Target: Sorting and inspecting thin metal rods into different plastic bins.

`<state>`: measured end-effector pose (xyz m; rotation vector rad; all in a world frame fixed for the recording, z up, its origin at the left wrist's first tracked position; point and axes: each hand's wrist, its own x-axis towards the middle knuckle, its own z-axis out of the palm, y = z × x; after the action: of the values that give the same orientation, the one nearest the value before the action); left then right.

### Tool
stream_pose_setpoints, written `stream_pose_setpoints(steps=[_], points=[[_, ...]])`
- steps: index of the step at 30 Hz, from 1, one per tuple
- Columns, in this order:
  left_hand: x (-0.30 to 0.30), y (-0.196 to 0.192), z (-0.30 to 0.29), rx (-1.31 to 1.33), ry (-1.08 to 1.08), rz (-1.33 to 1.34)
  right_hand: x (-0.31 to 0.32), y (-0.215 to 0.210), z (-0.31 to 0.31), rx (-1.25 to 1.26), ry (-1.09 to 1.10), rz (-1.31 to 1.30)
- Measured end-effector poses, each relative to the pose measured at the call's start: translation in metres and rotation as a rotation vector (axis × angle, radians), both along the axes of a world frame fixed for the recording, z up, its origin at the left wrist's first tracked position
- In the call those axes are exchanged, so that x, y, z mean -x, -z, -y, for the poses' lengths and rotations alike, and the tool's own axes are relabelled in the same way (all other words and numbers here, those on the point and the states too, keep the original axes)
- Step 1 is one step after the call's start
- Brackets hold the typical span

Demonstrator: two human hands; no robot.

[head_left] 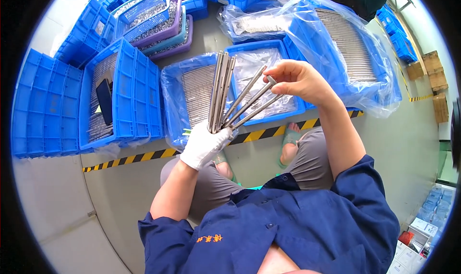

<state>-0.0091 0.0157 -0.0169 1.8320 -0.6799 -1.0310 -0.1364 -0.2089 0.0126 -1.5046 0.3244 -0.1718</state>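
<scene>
Within the left hand, rods end unseen.

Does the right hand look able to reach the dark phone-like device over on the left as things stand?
Probably not directly: the dark phone-like device lies far to the left, and the gloved left hand, holding metal rods upright, stands between it and the right hand.
</scene>
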Motion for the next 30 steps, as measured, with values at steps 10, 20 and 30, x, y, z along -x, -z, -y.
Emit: stream_pose_setpoints(steps=[10, 20, 30], points=[[-0.002, 0.006, -0.003, 0.018, 0.076, -0.013, -0.001, 0.004, 0.018, -0.068, 0.047, 0.022], [0.000, 0.008, -0.003, 0.043, 0.120, 0.064, -0.002, 0.001, 0.013, 0.025, 0.015, -0.084], [-0.008, 0.006, -0.001, 0.011, 0.107, -0.226, -0.005, 0.014, 0.019, -0.041, 0.065, -0.112]])
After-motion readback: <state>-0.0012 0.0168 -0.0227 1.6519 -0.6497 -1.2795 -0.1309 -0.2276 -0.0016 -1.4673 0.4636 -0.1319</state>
